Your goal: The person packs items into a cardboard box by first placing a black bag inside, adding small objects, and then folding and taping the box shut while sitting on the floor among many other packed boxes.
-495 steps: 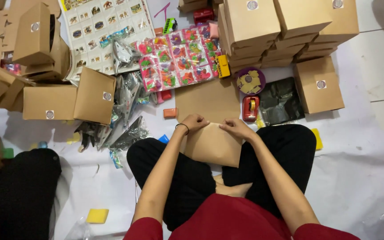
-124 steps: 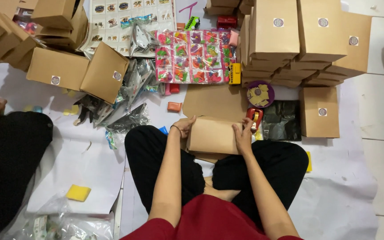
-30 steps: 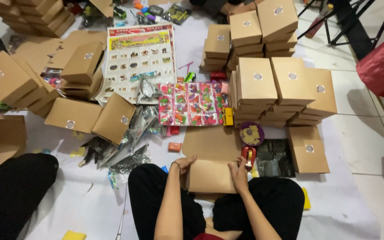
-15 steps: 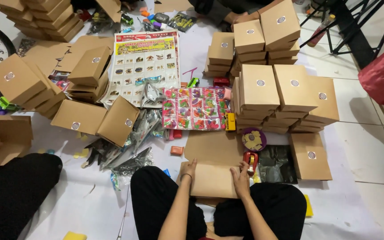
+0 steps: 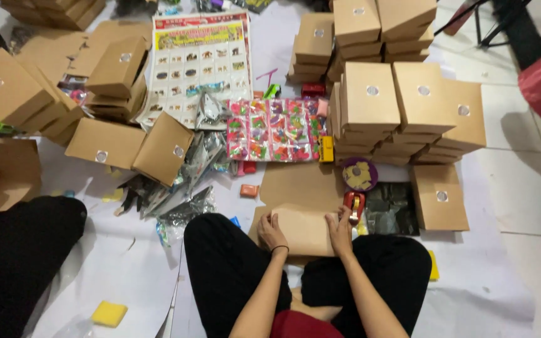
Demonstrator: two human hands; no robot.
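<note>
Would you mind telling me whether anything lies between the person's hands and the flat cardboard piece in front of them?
Nothing visible does. The left hand and right hand both rest directly on the cardboard piece, one at each side edge. The red tape dispenser sits just beyond the right hand, beside the cardboard rather than on it.

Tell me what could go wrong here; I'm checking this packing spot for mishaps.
The tall stacks of brown boxes stand close beyond the flat cardboard piece that the left hand and right hand press down; a bump could topple them. The red tape dispenser sits right beside the right hand and might get knocked. Loose silver packets on the floor could slide underfoot.
</note>
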